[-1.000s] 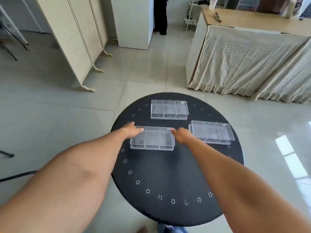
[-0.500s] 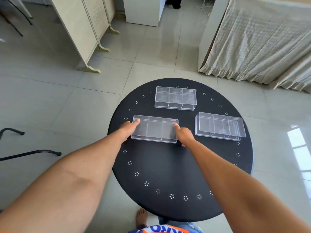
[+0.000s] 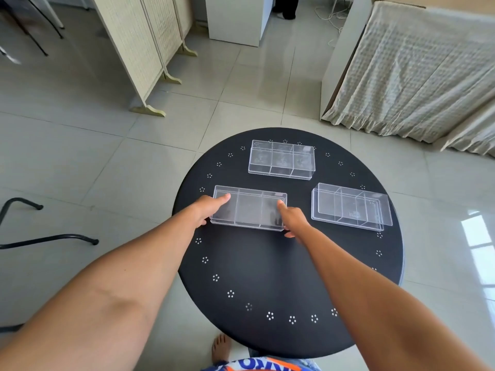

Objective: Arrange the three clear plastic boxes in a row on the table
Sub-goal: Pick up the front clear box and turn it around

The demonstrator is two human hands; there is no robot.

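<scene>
Pale glossy floor tiles (image 3: 112, 162) fill the frame around a round black bench (image 3: 267, 269) with small white dotted flower marks along its rim, set in the lower middle. At the upper left stands a cream folding screen (image 3: 139, 49) on curved feet, and black metal chair legs (image 3: 40, 236) cross the left edge.

On the bench, left of centre, lies a clear rectangular plastic box with three compartments (image 3: 249, 208), flat and closed. The left hand (image 3: 207, 210) grips its left end, index finger laid on the lid and thumb at the near side. The right hand (image 3: 293, 219) grips its right end the same way, index finger on the lid near the right corner, thumb against the near edge. Both hands are partly curled around the box ends.

Toward the top of the bench, well apart from the held one, sits a second clear three-compartment box (image 3: 281, 159). At the right of the bench a third clear divided box (image 3: 351, 207) lies slightly turned, near the held box but not touching it.

A draped cream cloth (image 3: 417, 70) hangs at the upper right.
</scene>
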